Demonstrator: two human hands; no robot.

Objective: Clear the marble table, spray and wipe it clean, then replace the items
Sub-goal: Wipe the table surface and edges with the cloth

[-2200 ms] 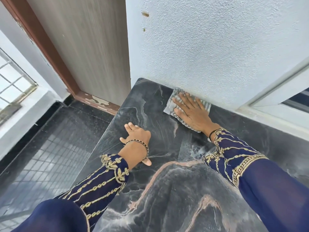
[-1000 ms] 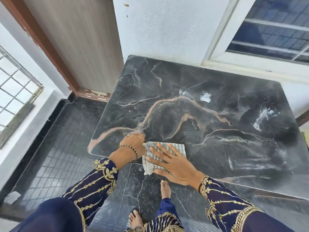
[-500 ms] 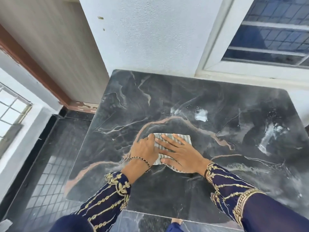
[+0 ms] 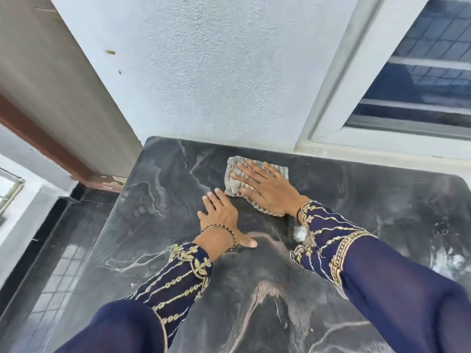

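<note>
The dark marble table with pale and pink veins fills the lower middle of the head view. A folded grey striped cloth lies flat on it near the far edge by the wall. My right hand presses on the cloth with fingers spread. My left hand rests flat on the bare marble just left of the cloth, fingers apart, holding nothing. A small wet patch shows beside my right sleeve.
A white textured wall backs the table. A window frame is at the right, a wooden door at the left. Dark tiled floor lies left of the table's edge.
My right hand has pushed the cloth from the table's middle to the far edge by the wall. My left hand slid forward with it, now off the cloth.
</note>
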